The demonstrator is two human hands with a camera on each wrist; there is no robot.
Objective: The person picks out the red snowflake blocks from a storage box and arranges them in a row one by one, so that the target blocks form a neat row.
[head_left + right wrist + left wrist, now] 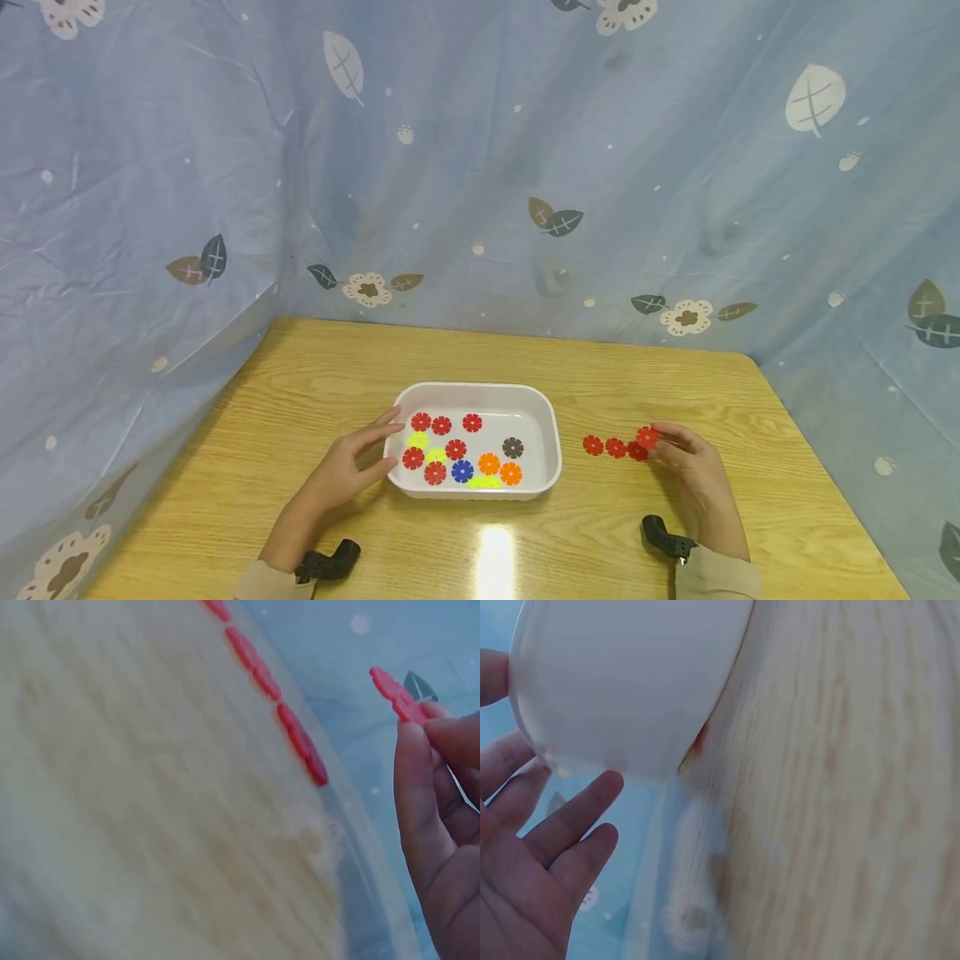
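Observation:
My right hand [693, 468] pinches a red snowflake disc [645, 436] between thumb and fingertips, raised above the table in the right wrist view. Below and left of it, three more red discs lie flat in a row: one on the left [592, 445], one in the middle [616, 447] and one on the right [637, 452], partly covered by the held disc in the head view. At the left end of a white tray [480, 494], my left hand [341, 467] spreads its fingers, with fingertips at the rim. From the left wrist, the tray's outer wall [630, 682] shows close up.
Inside the tray lie several red discs [455, 449], several yellow ones [417, 440], two orange [511, 473], a blue [462, 471] and a dark brown one [513, 447]. A wooden table [337, 367] carries everything; a patterned blue curtain [450, 167] hangs behind and at both sides.

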